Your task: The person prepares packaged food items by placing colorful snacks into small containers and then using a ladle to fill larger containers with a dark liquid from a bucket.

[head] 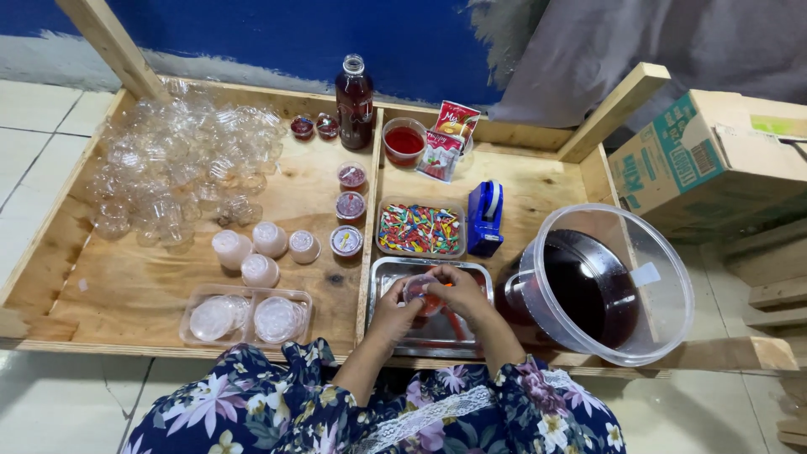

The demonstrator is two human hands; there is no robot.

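Observation:
Both of my hands meet over a shallow metal tray (387,271) at the near middle of the wooden table. My left hand (393,309) and my right hand (458,290) together grip a small clear cup of red liquid (420,292), fingers around its rim and lid. Just beyond the tray lies a clear tray of small multicoloured picks (419,229). A large clear bucket of dark red liquid (601,286) stands to my right, touching the table's edge. Three sealed little cups of red liquid (350,207) stand in a row to the left of the picks.
A heap of empty clear cups (181,160) fills the far left. Stacks of lids (256,248) and a lid tray (244,318) lie near left. A dark bottle (354,102), a red bowl (404,140), sachets (448,134), a blue tape dispenser (485,219) and a cardboard box (714,160) surround them.

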